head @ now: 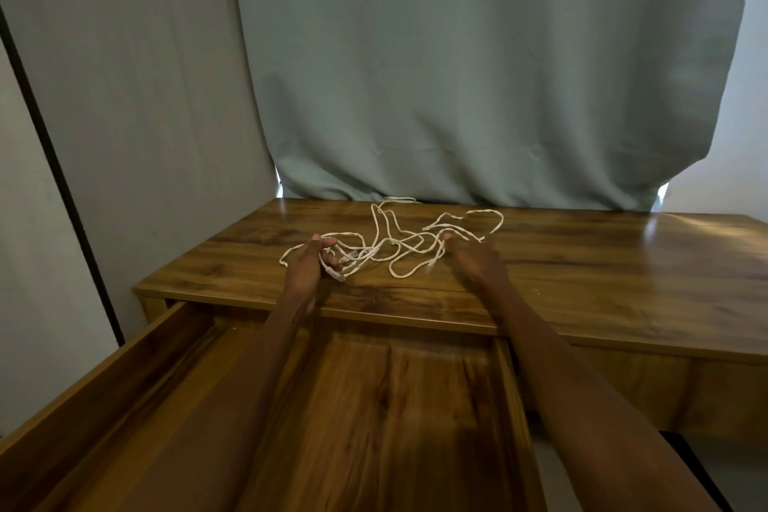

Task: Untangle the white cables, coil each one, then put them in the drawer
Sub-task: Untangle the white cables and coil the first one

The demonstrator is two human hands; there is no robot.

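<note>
A tangle of white cables (399,245) lies spread on the wooden table (582,262), reaching back to the curtain. My left hand (309,266) is at the tangle's left side, its fingers curled round a strand with a plug end hanging below it. My right hand (478,258) hovers at the tangle's right side with fingers loosely spread; a cable loop runs just past its fingertips, and whether they touch it is unclear. The wooden drawer (374,407) stands pulled out below my forearms, with nothing visible inside it.
A grey-green curtain (478,75) hangs behind the table and touches its back edge. A pale wall panel (124,116) with a dark edge strip stands to the left. The table stretches bare to the right.
</note>
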